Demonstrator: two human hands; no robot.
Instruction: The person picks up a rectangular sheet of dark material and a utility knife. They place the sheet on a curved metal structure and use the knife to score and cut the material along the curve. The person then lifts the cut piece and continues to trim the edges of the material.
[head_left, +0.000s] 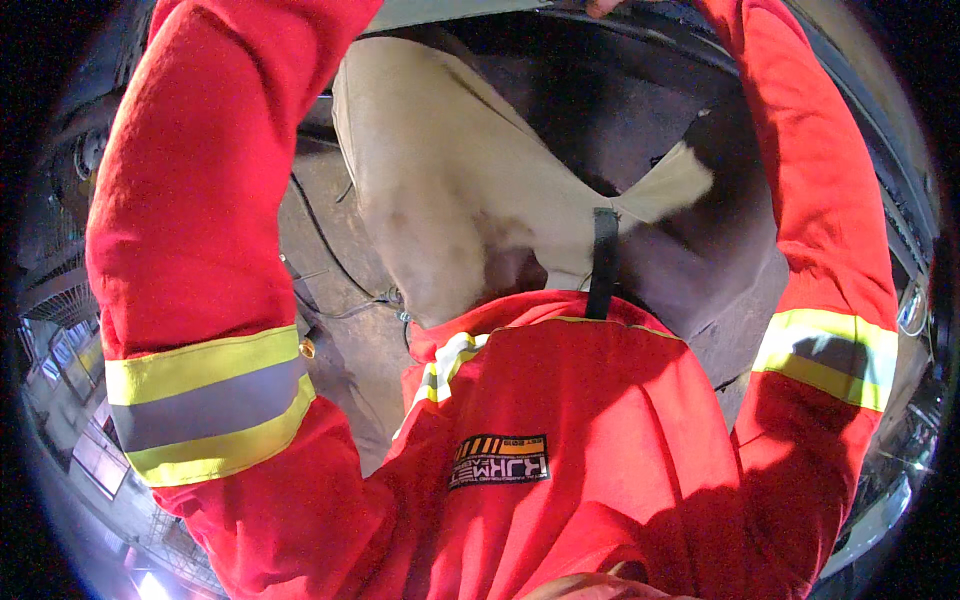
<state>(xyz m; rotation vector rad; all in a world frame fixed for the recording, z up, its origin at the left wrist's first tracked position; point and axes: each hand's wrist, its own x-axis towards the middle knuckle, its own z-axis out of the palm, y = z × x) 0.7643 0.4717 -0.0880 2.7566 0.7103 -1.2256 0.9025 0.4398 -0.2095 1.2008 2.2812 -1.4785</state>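
Note:
Both my arms, in red sleeves with yellow and grey bands, stretch up past the top edge. My left hand is out of sight beyond that edge. Of my right hand [602,7], it seems, only a small bit of skin shows at the top, beside a dark curved edge. Whether it grips anything is hidden. Nearest to it is a pale grey-green panel [455,10] that crosses the top of the picture. Below the panel are my tan trousers [430,170], with a black strap [603,262] hanging at the waist of my red jacket [600,400].
A dark cable [325,240] runs over the brown, worn floor [345,375] left of my legs, joining thinner wires near my knee. At far left stands a wire-mesh structure [65,305]. Curved dark metal edges [890,150] border the right side.

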